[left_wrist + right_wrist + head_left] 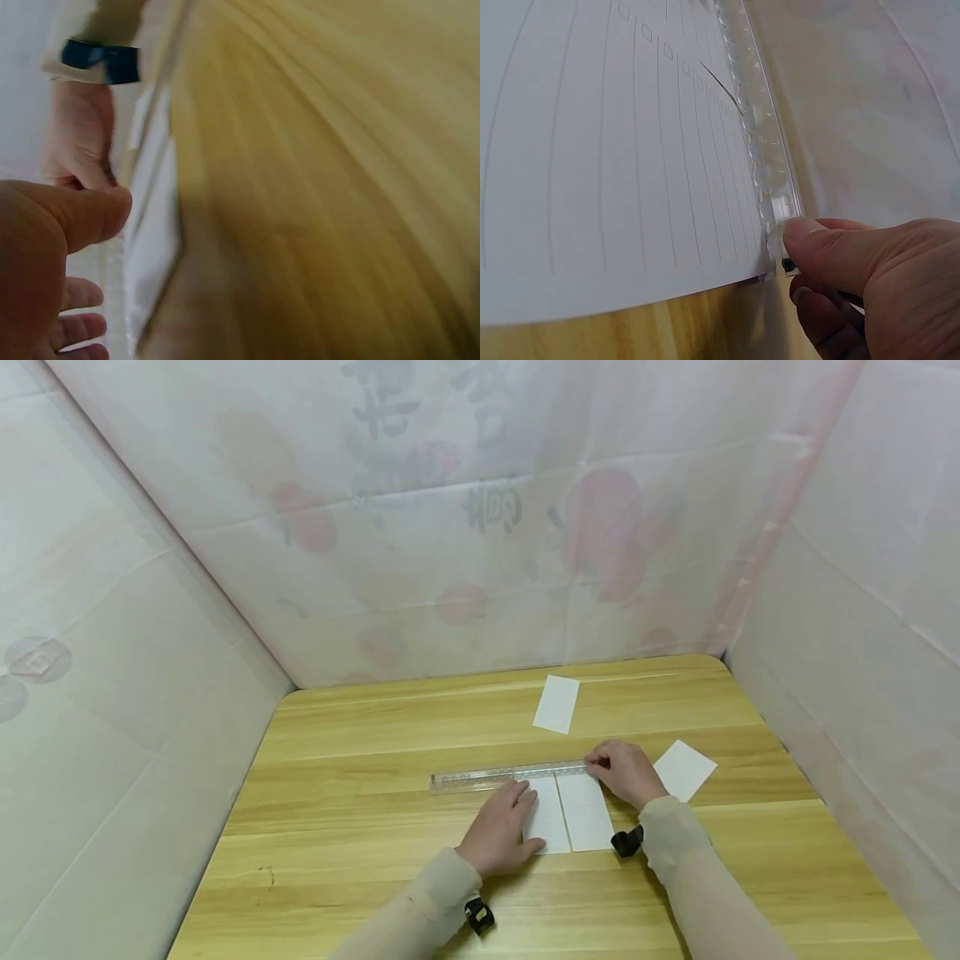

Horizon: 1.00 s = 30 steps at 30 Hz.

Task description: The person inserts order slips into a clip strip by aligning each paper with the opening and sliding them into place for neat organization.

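Observation:
A long clear plastic ruler (472,778) lies crosswise along the far edges of two lined white cards placed side by side. With thumb and fingers, my right hand (628,774) pinches the ruler's right end, and the right wrist view shows that grip close up on the ruler (771,161). My left hand (497,833) rests on the left card (553,820), its fingers extended toward the ruler and its thumb spread to the right. A narrow gap separates this card from the right card (587,814). Printed lines and small boxes show on the paper (619,165).
Another white card (557,704) lies farther back on the wooden table (337,835). Beyond my right wrist is one more card (685,770), turned at an angle and partly behind the hand. Pale printed cloth (450,552) walls in the table at the back and both sides.

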Tool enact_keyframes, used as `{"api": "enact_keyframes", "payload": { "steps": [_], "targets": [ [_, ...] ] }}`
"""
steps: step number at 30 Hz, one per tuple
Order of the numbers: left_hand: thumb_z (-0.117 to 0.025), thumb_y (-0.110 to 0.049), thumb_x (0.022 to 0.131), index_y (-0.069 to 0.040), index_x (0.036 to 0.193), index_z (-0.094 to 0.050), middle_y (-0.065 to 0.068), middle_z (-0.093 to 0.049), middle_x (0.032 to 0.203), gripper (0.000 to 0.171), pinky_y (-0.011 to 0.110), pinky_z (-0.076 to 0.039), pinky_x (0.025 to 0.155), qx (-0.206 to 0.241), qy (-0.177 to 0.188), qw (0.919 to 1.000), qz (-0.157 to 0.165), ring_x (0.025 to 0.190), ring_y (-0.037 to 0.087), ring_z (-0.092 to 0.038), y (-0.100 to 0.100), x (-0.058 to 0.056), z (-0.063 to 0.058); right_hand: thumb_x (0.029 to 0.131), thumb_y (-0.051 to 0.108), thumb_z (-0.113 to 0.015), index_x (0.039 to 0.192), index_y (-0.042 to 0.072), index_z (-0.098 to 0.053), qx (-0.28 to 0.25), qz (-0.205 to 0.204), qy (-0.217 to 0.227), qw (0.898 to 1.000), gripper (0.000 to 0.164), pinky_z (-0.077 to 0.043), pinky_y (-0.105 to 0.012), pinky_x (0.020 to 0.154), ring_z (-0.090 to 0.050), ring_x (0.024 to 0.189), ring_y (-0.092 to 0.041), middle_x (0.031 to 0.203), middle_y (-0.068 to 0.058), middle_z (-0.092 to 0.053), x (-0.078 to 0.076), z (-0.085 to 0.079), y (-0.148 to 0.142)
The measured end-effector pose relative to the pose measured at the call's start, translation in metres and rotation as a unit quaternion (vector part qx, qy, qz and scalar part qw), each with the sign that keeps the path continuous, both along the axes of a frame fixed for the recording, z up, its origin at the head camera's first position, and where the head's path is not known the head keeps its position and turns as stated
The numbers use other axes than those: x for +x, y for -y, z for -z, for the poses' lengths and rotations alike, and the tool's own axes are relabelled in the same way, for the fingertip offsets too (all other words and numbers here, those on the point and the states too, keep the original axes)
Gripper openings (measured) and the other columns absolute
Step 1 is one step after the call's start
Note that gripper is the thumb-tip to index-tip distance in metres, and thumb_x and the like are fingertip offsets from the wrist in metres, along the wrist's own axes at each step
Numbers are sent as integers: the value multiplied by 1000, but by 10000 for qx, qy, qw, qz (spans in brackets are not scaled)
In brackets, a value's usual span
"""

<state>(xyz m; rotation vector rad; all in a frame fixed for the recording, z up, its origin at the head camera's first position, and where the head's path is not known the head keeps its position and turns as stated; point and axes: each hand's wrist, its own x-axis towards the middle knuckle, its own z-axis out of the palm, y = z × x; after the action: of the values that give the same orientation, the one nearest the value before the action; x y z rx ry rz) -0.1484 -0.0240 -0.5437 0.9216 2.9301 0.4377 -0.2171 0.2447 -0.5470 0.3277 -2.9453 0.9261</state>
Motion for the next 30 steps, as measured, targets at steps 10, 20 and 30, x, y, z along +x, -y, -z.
{"api": "enact_keyframes", "payload": {
  "steps": [10,20,30],
  "targets": [
    [-56,-56,92,-9,148,-37,8,-28,155,75,47,-27,110,-520,103,9986,87,143,27,-24,3,-2,7,86,14,-74,91,16,-76,-25,16,-9,10000,6,-49,-35,70,-59,79,-13,91,4,-67,0,-1,1],
    [-57,-56,91,-10,148,-38,8,-27,156,76,49,-26,111,-550,158,9983,75,143,27,-22,3,-3,7,87,14,-73,93,17,-76,-84,18,12,10000,7,-51,-38,72,-61,81,-15,92,4,-68,1,0,0],
    [-55,-58,91,-11,149,-36,6,-25,157,76,48,-25,111,-639,189,9977,84,143,26,-21,2,-4,9,87,15,-72,93,18,-76,-69,13,-7,10000,7,-50,-38,72,-60,82,-15,93,4,-67,1,1,-1]
  ]
}}
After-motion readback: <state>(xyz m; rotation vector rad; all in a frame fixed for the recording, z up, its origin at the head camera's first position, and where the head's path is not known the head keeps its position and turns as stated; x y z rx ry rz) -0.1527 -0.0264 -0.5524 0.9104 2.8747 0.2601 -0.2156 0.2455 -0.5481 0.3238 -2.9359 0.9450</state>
